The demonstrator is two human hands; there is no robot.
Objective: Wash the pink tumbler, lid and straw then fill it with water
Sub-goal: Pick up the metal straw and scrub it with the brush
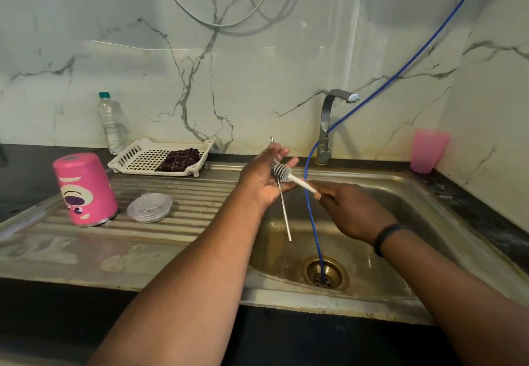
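Observation:
The pink tumbler [86, 189] with a cartoon face stands upside down on the steel drainboard at the left. Its clear lid [149, 207] lies flat beside it to the right. My left hand [263, 178] holds the metal straw [285, 217] nearly upright over the sink's left edge, fingers spread. My right hand [353, 211] grips the white handle of a small grey bristle brush [282, 171], whose head presses against the straw in my left palm.
The steel sink [400, 194] has a brass drain [326, 272] with a blue hose [313, 222] running into it. The tap [329, 125] is off. A white drying tray [134, 156] holds a dark cloth. A water bottle [112, 124] stands behind. A pink cup [428, 149] sits right.

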